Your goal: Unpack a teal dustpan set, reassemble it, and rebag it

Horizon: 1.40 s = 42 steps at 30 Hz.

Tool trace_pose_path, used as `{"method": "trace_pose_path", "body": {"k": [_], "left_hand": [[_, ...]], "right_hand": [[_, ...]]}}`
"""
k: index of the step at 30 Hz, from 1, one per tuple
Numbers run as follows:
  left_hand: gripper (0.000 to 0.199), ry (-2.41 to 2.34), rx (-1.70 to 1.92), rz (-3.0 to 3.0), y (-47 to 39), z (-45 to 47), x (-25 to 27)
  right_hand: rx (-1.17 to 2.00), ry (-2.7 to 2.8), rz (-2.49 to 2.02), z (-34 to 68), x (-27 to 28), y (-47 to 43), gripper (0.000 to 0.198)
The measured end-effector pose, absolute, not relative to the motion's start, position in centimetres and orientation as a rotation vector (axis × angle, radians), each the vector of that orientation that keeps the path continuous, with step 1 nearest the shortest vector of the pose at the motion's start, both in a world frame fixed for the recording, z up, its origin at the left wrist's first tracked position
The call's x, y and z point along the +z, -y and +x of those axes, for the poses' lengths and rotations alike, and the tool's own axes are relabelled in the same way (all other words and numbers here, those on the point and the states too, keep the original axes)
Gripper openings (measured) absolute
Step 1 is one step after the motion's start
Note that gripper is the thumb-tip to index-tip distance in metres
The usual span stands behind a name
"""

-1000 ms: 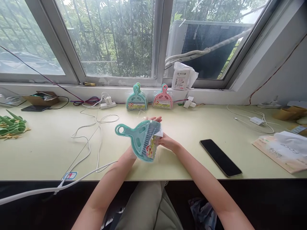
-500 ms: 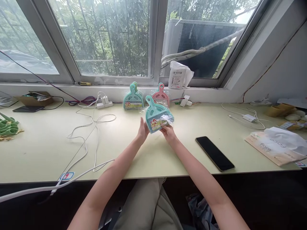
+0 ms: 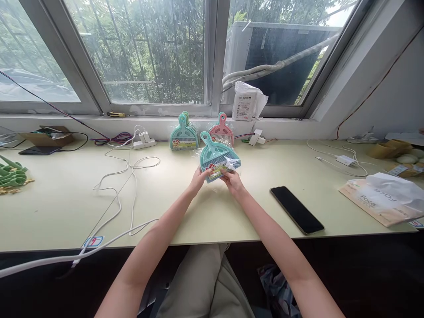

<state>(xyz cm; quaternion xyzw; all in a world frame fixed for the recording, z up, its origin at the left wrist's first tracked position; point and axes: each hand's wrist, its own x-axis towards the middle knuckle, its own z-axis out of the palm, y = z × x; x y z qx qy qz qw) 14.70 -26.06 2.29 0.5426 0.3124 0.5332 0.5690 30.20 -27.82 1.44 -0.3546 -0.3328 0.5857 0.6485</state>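
A teal mini dustpan and brush set [image 3: 216, 154] in clear plastic wrap is held up above the desk, its handle tilted to the upper left. My left hand [image 3: 199, 179] grips its lower left edge, with the thumb over the printed label. At the lower right edge, my right hand [image 3: 232, 180] is closed on the same set. Just behind it stands a wrapped pink dustpan set [image 3: 222, 128], partly hidden. To the left of that, several teal and green dustpan sets [image 3: 184, 131] stand upright in a row against the wall.
A black phone [image 3: 297, 210] lies to the right, with a tissue pack [image 3: 371, 201] beyond it. White cables [image 3: 134, 168] run across the left side to a power strip [image 3: 144, 143]. A small open carton [image 3: 49, 138] and green plastic pieces [image 3: 13, 174] sit farther left.
My left hand has closed onto the lower left edge of the teal set, its thumb now over the label. The right hand keeps its hold there. The view has shifted slightly.
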Motion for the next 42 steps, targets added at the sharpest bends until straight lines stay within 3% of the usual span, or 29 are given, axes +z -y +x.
{"method": "trace_pose_path", "body": {"k": [12, 28, 31, 37, 42], "left_hand": [[0.056, -0.769, 1.141, 1.318, 26.9, 14.0, 3.5], [0.057, -0.713, 1.121, 1.389, 26.9, 14.4, 2.8], [0.055, -0.705, 1.145, 1.359, 27.0, 14.3, 3.2], [0.052, -0.705, 1.195, 1.305, 26.9, 13.6, 3.6], [0.051, -0.698, 1.157, 1.327, 27.0, 13.6, 3.7]], "right_hand": [[1.392, 0.727, -0.896, 30.8, 2.5, 27.9, 0.021], [1.267, 0.642, -0.952, 31.8, 0.6, 26.4, 0.063], [1.264, 0.701, -0.922, 31.7, 1.0, 26.6, 0.057], [1.326, 0.853, -0.814, 31.0, 2.6, 27.9, 0.024], [1.233, 0.830, -0.878, 30.8, 2.7, 28.3, 0.024]]}}
